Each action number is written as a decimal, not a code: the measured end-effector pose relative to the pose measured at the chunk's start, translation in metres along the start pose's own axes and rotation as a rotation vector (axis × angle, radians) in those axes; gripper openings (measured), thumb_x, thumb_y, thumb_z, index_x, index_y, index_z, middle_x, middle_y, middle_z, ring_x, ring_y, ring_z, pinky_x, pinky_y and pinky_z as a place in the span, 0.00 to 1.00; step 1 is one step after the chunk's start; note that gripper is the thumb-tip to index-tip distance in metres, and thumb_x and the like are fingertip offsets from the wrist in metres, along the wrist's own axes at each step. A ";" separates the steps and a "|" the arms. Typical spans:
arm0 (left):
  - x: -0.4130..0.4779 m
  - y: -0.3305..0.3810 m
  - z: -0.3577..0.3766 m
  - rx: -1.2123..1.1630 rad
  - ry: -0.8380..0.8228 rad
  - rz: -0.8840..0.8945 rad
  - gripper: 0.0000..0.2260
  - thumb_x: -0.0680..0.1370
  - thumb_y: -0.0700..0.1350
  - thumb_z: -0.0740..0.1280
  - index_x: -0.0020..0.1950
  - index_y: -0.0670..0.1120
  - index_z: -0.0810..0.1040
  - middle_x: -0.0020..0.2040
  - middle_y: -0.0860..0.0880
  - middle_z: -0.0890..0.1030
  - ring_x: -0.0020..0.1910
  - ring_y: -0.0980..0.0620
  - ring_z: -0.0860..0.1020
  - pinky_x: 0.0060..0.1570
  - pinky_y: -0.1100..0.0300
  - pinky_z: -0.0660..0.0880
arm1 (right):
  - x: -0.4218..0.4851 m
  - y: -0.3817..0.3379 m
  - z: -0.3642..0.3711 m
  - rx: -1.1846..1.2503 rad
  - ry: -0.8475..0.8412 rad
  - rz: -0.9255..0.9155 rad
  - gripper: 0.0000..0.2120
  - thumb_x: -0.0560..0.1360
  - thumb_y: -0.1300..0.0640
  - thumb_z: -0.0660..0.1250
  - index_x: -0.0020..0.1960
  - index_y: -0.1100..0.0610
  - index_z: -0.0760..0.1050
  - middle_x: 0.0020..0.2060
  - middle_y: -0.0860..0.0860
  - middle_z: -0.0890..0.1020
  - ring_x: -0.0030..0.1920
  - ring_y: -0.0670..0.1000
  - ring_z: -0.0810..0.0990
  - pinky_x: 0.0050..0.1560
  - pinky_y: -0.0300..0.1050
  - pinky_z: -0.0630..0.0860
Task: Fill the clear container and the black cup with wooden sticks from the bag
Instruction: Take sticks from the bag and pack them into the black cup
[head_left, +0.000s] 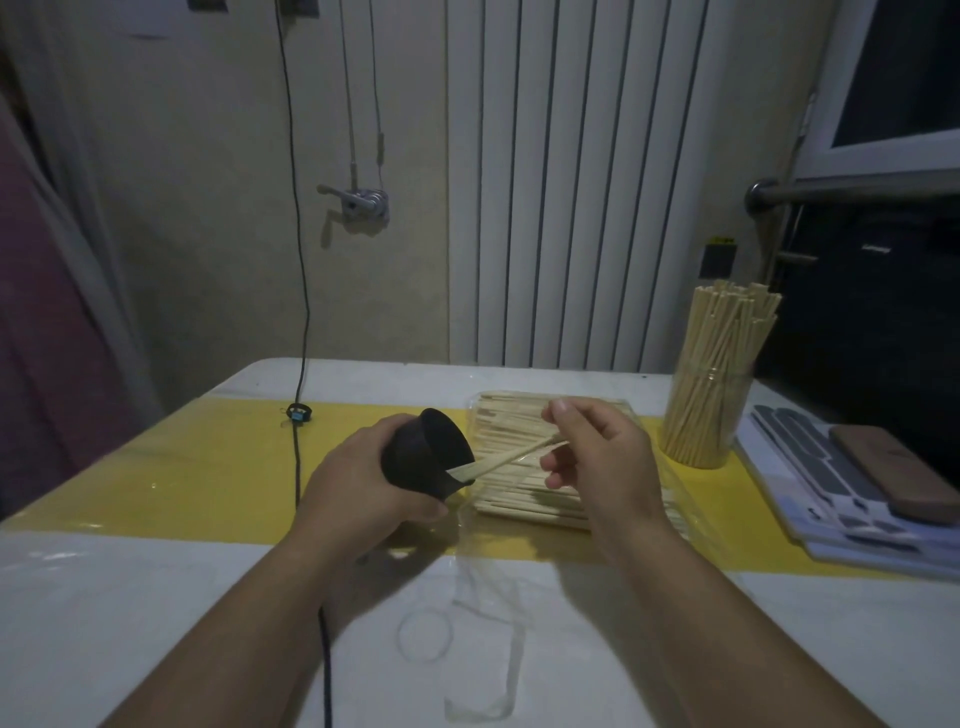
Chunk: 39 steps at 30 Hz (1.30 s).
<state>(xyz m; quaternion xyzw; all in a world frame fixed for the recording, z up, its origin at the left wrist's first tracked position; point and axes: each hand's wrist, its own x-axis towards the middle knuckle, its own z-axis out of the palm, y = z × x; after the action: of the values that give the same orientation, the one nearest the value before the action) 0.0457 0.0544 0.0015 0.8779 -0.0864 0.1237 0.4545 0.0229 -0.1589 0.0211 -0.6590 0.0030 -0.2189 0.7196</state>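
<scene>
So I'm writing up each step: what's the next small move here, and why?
Probably push the wooden stick on into the black cup and let go. The left hand grips the cup tilted, mouth toward the right hand, which pinches the stick with its end at the rim. The clear container already looks full.

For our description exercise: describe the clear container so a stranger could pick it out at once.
Find the white table with its yellow strip. At the strip's right end, right of the flat bag of sticks, stands the clear container. It alone is see-through and upright, crammed with wooden sticks rising above its rim.
</scene>
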 end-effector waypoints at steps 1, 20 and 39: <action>0.000 0.000 0.000 -0.002 0.003 -0.003 0.32 0.51 0.55 0.78 0.50 0.75 0.71 0.51 0.63 0.80 0.51 0.59 0.78 0.51 0.50 0.78 | 0.001 0.000 -0.001 -0.007 0.022 -0.014 0.07 0.80 0.57 0.66 0.51 0.61 0.80 0.41 0.53 0.81 0.30 0.49 0.79 0.26 0.43 0.75; 0.002 -0.006 0.001 -0.033 0.052 -0.018 0.31 0.55 0.55 0.78 0.55 0.70 0.72 0.52 0.63 0.79 0.52 0.58 0.78 0.50 0.51 0.77 | 0.003 0.000 -0.015 -1.108 -0.590 -0.006 0.12 0.75 0.59 0.62 0.50 0.48 0.81 0.50 0.44 0.82 0.53 0.49 0.80 0.53 0.43 0.76; 0.002 -0.007 0.001 -0.056 0.050 -0.039 0.29 0.55 0.55 0.79 0.50 0.72 0.71 0.53 0.63 0.78 0.52 0.58 0.77 0.53 0.48 0.78 | 0.010 0.049 -0.011 -1.354 -0.400 -0.168 0.09 0.77 0.55 0.65 0.56 0.48 0.80 0.55 0.48 0.79 0.58 0.55 0.75 0.56 0.45 0.71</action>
<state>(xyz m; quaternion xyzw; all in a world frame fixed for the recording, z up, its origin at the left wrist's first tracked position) 0.0499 0.0579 -0.0037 0.8630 -0.0615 0.1342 0.4831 0.0444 -0.1709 -0.0239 -0.9869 -0.0446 -0.0986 0.1195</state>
